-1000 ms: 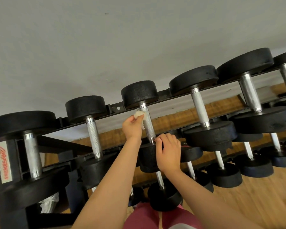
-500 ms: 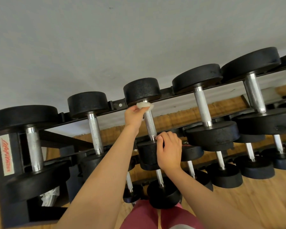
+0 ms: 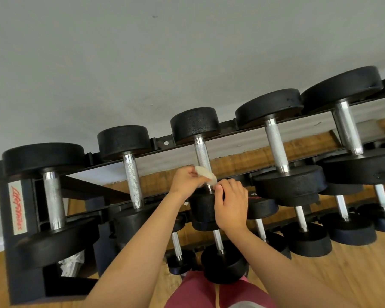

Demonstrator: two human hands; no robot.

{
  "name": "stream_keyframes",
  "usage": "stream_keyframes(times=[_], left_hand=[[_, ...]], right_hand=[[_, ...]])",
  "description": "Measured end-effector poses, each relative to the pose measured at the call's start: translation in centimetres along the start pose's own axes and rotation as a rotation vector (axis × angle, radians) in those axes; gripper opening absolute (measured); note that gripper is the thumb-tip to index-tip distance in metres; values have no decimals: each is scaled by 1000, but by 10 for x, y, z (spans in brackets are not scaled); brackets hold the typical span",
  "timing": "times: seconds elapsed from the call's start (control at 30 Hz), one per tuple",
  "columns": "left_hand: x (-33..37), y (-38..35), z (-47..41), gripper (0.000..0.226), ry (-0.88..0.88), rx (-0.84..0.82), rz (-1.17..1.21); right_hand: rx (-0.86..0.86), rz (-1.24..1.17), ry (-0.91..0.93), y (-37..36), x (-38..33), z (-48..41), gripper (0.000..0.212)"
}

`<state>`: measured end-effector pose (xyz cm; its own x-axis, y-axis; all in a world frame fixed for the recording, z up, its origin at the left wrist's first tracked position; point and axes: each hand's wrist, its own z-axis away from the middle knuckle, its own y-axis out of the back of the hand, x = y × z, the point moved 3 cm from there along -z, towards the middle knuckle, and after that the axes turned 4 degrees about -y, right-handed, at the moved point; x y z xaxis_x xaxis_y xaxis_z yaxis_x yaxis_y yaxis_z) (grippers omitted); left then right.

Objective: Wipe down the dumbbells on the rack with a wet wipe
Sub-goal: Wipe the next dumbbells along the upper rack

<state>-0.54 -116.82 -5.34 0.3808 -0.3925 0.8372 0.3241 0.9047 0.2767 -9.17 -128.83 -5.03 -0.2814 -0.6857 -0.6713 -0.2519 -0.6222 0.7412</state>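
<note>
Top rail of rack [image 3: 16, 218], third dumbbell [image 3: 195, 127] from the rack's left end. Left hand [image 3: 186, 180] pinches the wet wipe [image 3: 206, 175], bunched into a small white wad, grip narrow and closed on it. The wad sits against the near end of that dumbbell's knurled handle [image 3: 201, 156], just above the near head [image 3: 203, 207].

Right hand [image 3: 231, 205] lies over the near head, fingers curled close by the wipe's tip. Cannot tell whether that grip holds the handle's collar, steadies the head or pinches the wipe.

Progress, as a judgement: work is on this one handle, at its near end. No wet sheen or streaks show on any head or handle, so which dumbbells are finished cannot be read. Two dumbbells toward the left end, at least two toward the right end, and the smaller dumbbells [image 3: 305, 238] on the lower rails all appear to need checking. Likely much of the rack is left.
</note>
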Motion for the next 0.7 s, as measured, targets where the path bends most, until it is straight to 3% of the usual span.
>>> stream_keyframes(times=[0.27,0.37,0.7], left_hand=[[3,0,3,35,6,-132,-279],[-4,1,5,37,32,-139,-190],[10,-9,4,13,55,155,194]], right_hand=[[0,-45,-14,2,-1,0,34],[6,-81,-26,4,-1,1,29],[0,-60,-16,2,-1,0,31]])
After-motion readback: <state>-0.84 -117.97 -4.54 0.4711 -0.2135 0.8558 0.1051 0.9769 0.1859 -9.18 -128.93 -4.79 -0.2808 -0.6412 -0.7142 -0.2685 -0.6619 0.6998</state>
